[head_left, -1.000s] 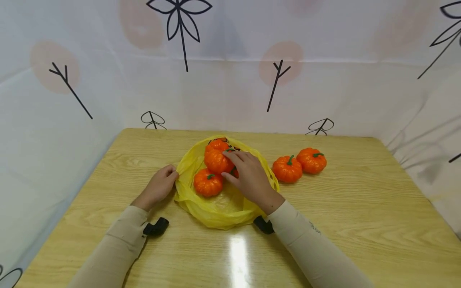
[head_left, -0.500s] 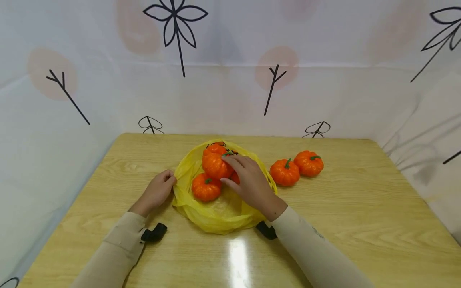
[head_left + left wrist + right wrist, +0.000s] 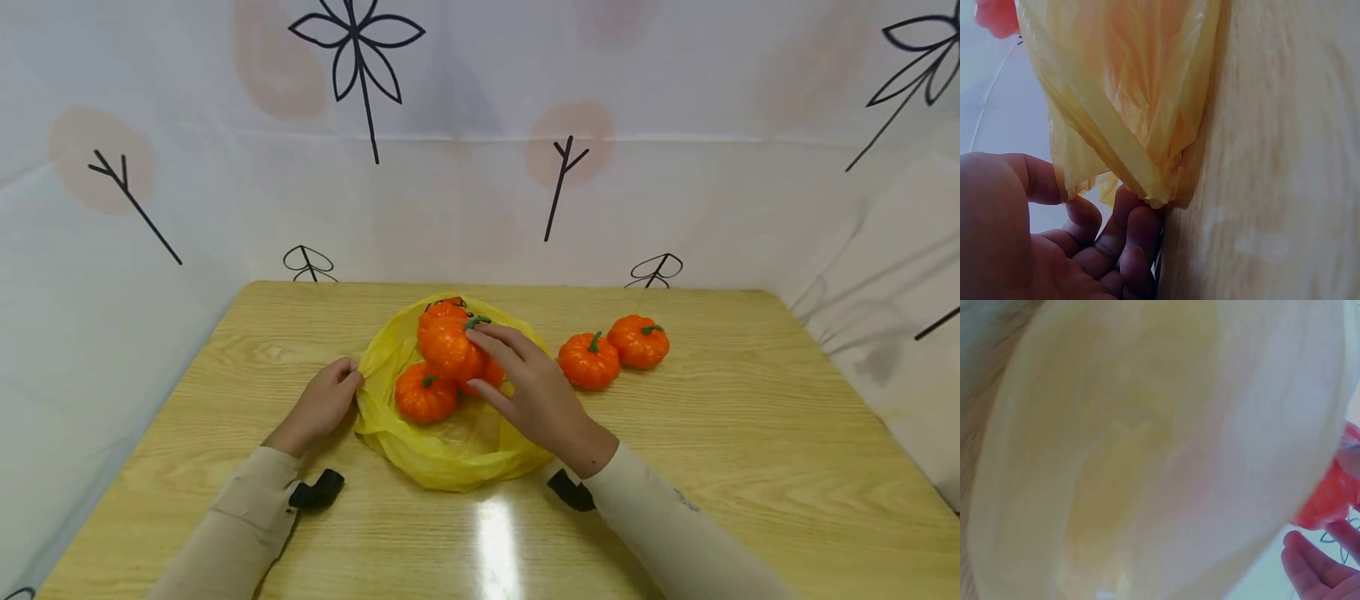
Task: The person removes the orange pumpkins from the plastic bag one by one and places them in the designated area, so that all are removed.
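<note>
A yellow plastic bag [image 3: 442,467] lies spread open on the table with several small orange toy pumpkins inside. At its left edge, my left hand [image 3: 322,404] pinches the bag's rim, which the left wrist view shows gathered at the fingertips. Over the bag, my right hand [image 3: 536,400] grips a pumpkin [image 3: 450,346] between thumb and fingers, above the others. In the right wrist view, the fingers touch this red-looking pumpkin [image 3: 1325,503] beyond the bag's wall. Another pumpkin [image 3: 426,393] sits in the bag at the front left; others are partly hidden behind the held one and the hand.
Two more pumpkins, a nearer one [image 3: 589,361] and a farther one [image 3: 638,342], sit side by side on the wooden table [image 3: 750,450], right of the bag. A white patterned cloth [image 3: 450,208] hangs behind the table.
My right hand and its pumpkin have shifted slightly right relative to the others, showing more of the pumpkin beneath. My left hand stays at the bag's rim. The head view has tilted a little.
</note>
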Demonstrator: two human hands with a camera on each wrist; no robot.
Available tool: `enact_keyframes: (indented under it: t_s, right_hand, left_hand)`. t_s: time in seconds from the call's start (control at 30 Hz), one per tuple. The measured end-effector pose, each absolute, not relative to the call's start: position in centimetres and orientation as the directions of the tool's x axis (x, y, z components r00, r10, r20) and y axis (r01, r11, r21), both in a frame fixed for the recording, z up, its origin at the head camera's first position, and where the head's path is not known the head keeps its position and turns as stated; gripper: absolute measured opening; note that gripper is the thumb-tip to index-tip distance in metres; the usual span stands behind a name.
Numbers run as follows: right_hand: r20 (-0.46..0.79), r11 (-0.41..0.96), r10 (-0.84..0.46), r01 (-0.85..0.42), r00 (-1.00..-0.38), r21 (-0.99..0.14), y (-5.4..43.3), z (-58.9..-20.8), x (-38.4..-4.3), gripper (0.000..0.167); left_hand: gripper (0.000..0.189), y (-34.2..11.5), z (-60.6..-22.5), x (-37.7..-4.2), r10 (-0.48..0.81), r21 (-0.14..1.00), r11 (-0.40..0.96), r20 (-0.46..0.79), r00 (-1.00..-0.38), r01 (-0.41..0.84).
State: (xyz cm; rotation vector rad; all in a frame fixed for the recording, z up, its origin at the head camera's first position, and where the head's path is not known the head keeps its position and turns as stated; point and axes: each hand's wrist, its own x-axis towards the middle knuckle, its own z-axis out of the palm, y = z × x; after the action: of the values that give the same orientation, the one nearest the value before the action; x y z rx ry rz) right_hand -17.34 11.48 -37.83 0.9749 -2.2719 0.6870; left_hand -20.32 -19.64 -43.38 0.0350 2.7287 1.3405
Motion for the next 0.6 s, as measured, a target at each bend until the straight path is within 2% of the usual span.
enact_keyframes:
  t_s: [0.37,0.6]
  right_hand:
    - [0.701,0.599,-0.473,-0.778,-0.534,-0.188,13.8,-37.9,-16.7,0.068]
    - [0.701,0.617,-0.469,-0.767,-0.537,-0.175,15.1,-38.0,-16.5,0.069]
  left_hand:
    - [0.018,-19.6,-43.4,-20.3,0.072,0.811,0.585,-0.07,-0.995,-0.015]
    - [0.018,-19.6,-43.3,-20.1,0.058,0.812,0.583,-0.076,-0.995,-0.028]
